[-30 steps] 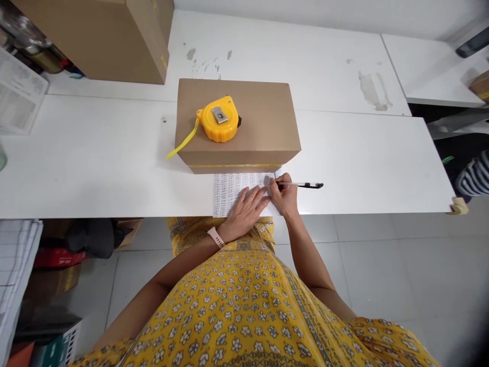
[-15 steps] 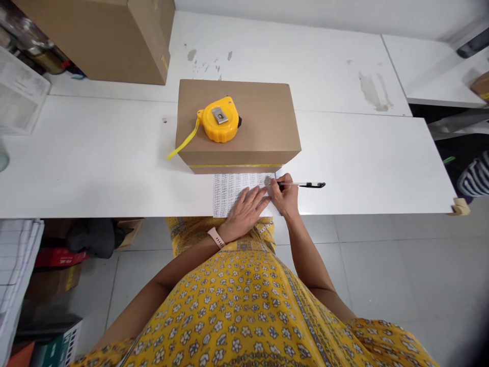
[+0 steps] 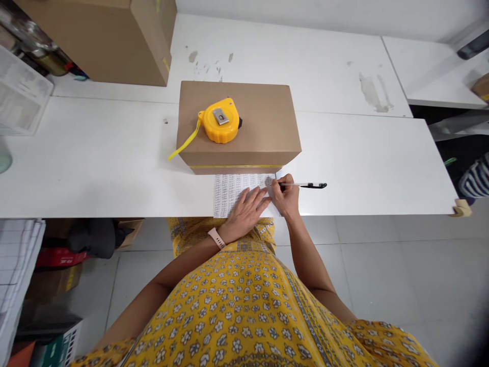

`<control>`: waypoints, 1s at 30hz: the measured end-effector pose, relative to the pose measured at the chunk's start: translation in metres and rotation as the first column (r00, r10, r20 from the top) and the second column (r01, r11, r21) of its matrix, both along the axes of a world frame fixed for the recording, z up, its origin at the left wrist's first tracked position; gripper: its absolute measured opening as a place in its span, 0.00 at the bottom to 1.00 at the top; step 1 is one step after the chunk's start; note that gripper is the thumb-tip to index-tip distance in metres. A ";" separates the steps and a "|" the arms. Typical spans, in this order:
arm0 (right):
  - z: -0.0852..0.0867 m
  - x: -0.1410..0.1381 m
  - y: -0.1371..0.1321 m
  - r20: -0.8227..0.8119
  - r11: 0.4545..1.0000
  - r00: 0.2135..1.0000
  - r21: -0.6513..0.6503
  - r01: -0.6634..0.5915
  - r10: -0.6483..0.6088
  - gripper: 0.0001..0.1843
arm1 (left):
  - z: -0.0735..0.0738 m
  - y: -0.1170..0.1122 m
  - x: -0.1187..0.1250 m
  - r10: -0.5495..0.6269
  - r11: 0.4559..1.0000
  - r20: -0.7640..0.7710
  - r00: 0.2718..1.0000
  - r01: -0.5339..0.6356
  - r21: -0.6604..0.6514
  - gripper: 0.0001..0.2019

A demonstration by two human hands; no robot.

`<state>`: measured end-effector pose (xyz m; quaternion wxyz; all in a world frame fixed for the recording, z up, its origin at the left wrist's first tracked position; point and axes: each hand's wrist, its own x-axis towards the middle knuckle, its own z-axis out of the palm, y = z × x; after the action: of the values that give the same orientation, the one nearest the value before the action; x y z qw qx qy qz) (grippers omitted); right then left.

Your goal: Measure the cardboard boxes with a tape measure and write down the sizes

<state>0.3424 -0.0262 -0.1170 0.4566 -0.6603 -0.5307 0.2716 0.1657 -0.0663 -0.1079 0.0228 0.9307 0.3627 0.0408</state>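
My left hand [image 3: 246, 210] lies flat with fingers spread on a sheet of paper [image 3: 229, 191] covered in small handwritten figures, at the near edge of the white table [image 3: 95, 163]. My right hand [image 3: 286, 196] is closed on a pen [image 3: 307, 185], whose tip meets the paper's upper right corner. Just behind the paper stands a closed cardboard box [image 3: 260, 127]. A yellow tape measure [image 3: 220, 120] rests on top of it, its yellow strap hanging over the box's left edge.
A larger cardboard box [image 3: 103, 38] stands at the far left. Printed sheets [image 3: 19, 97] lie at the left edge. Boxes and dark items sit under the table at left. A second white surface [image 3: 431, 71] is at far right.
Nothing has visibly changed apart from a slight shift of the camera; both hands stay on the paper.
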 end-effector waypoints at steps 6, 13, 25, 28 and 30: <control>-0.001 0.001 0.000 0.008 1.000 1.000 0.005 -0.014 0.014 0.15 | 0.000 0.000 0.000 0.007 1.000 0.006 1.000 -0.007 -0.029 0.27; 0.000 0.001 0.001 0.035 1.000 0.999 -0.001 -0.007 0.007 0.14 | 0.000 0.000 0.000 0.007 1.000 0.013 1.000 -0.007 -0.024 0.28; -0.001 0.001 0.001 0.038 1.000 0.999 -0.001 -0.001 0.001 0.14 | 0.001 0.000 0.000 0.005 1.000 -0.006 1.000 -0.005 -0.016 0.27; -0.002 0.001 0.001 0.041 1.000 0.999 0.006 0.003 -0.003 0.13 | 0.000 0.000 0.001 0.001 1.000 0.001 1.000 -0.001 -0.011 0.27; -0.001 0.001 0.000 0.044 1.000 0.999 0.005 0.005 -0.005 0.13 | 0.000 0.001 0.001 0.004 1.000 -0.001 1.000 -0.004 -0.007 0.27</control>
<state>0.3430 -0.0257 -0.1179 0.4471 -0.6664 -0.5396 0.2547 0.1664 -0.0658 -0.1076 0.0257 0.9300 0.3645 0.0390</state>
